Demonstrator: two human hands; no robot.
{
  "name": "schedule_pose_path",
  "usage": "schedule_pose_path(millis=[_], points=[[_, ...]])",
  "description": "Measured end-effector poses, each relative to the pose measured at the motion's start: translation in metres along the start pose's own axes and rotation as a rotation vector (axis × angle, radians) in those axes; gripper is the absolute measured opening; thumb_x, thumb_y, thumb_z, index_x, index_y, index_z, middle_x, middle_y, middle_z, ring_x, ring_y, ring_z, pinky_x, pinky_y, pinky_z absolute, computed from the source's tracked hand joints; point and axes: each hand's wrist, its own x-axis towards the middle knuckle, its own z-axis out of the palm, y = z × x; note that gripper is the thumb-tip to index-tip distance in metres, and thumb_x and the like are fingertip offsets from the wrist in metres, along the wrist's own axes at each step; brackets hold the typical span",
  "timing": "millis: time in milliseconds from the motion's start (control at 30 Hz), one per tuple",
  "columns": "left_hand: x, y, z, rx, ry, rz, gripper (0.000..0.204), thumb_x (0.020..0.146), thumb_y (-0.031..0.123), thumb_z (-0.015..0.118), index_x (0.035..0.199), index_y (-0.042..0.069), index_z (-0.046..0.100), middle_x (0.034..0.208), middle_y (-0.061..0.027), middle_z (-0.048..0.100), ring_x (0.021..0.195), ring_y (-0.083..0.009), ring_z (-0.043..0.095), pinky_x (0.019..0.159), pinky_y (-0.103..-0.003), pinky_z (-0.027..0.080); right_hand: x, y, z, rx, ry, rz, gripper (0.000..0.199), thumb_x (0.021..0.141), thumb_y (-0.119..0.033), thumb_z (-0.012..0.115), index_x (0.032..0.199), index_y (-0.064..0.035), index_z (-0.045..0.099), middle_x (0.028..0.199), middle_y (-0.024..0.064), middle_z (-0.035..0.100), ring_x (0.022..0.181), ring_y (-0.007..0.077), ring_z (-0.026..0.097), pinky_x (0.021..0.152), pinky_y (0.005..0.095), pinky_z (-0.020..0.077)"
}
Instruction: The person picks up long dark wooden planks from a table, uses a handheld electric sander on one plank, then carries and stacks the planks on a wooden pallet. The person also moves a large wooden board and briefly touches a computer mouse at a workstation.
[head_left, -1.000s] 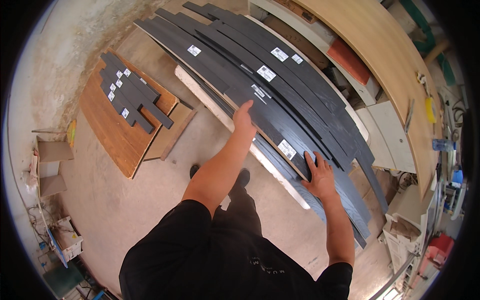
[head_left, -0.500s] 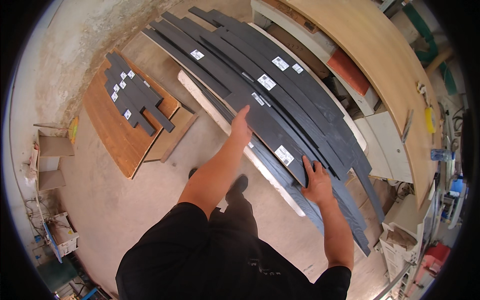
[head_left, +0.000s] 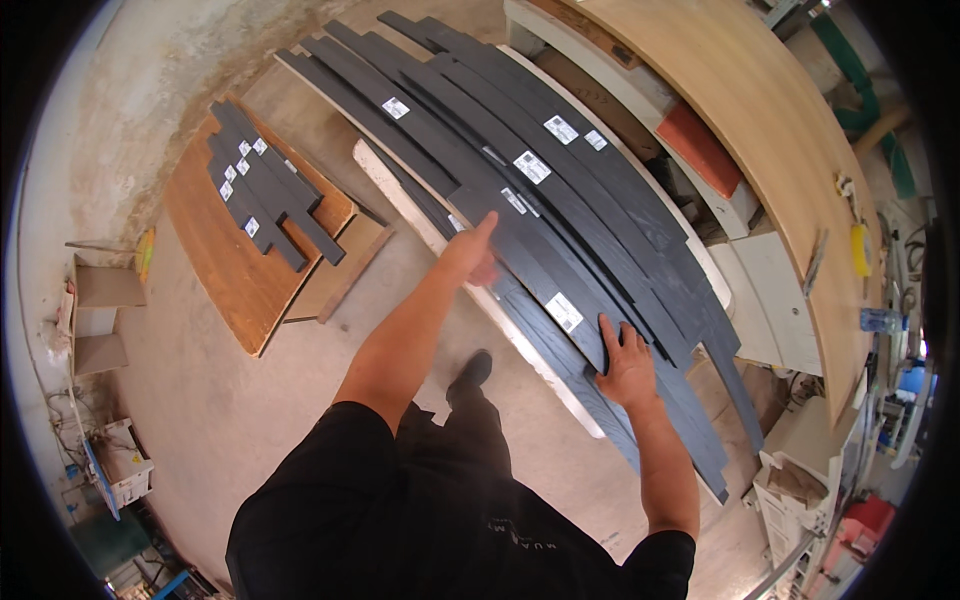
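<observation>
Dark planks (head_left: 560,230), white rectangular labels (head_left: 532,167), both hands touching

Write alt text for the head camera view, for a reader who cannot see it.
Seen from above, a person's left hand and right hand rest on a fanned stack of long dark planks bearing white labels. Left of it, shorter dark boards lie on a wooden panel on the concrete floor.

Bare floor (head_left: 230,400) left of plank stack (head_left: 560,210)
</observation>
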Motion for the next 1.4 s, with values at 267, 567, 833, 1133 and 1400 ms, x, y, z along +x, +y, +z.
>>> schedule_pose_path(millis=[267,567,833,1133,1400], points=[[-0.002,-0.005,-0.005,0.228,0.129,0.112,0.092,0.086,0.084,0.049,0.08,-0.006,0.065,0.068,-0.0199,0.068,0.053,-0.0257,0.067,0.052,-0.036,0.054,-0.006,0.004,0.017,-0.074,0.104,-0.155,0.096,0.066,-0.014,0.085,0.153,-0.0268,0.045,0.156,0.0217,0.036,0.133,0.0395,0.045,0.107,0.053,0.0403],[0.002,-0.012,-0.014,0.183,0.12,0.203,0.072,0.092,0.067,0.059,0.079,-0.004,0.064,0.066,-0.0151,0.068,0.054,-0.0226,0.067,0.05,-0.033,0.052,-0.006,0.007,0.021,0.09,0.107,-0.154,0.098,0.063,-0.008,0.085,0.152,-0.0224,0.048,0.159,0.0228,0.032,0.137,0.042,0.041,0.111,0.0526,0.0377],[-0.002,-0.016,-0.024,0.698,0.619,0.705,0.043,0.094,0.045,0.066,0.088,0.002,0.069,0.086,-0.0194,0.074,0.087,-0.0418,0.071,0.076,-0.047,0.055,0.006,0.011,0.008,0.107,0.078,-0.166,0.098,0.063,-0.008,0.084,0.152,-0.0213,0.048,0.159,0.0212,0.033,0.14,0.0412,0.039,0.112,0.0503,0.0378],[0.01,-0.044,-0.012,0.299,0.396,0.536,0.044,0.094,0.044,0.068,0.094,0.0,0.069,0.091,-0.0173,0.074,0.087,-0.0323,0.071,0.079,-0.04,0.054,0.001,0.007,0.016,0.127,0.043,-0.105,0.093,0.067,-0.012,0.087,0.151,-0.0189,0.047,0.157,0.0202,0.036,0.139,0.0399,0.042,0.114,0.049,0.0372],[0.024,-0.046,-0.024,0.307,0.304,0.528,0.044,0.094,0.046,0.066,0.095,0.002,0.069,0.088,-0.019,0.073,0.087,-0.037,0.071,0.078,-0.044,0.054,-0.003,-0.004,0.022,0.297,0.172,-0.21,0.077,0.064,-0.005,0.087,0.133,0.0003,0.053,0.157,0.0267,0.035,0.142,0.0458,0.039,0.114,0.0507,0.0371]])
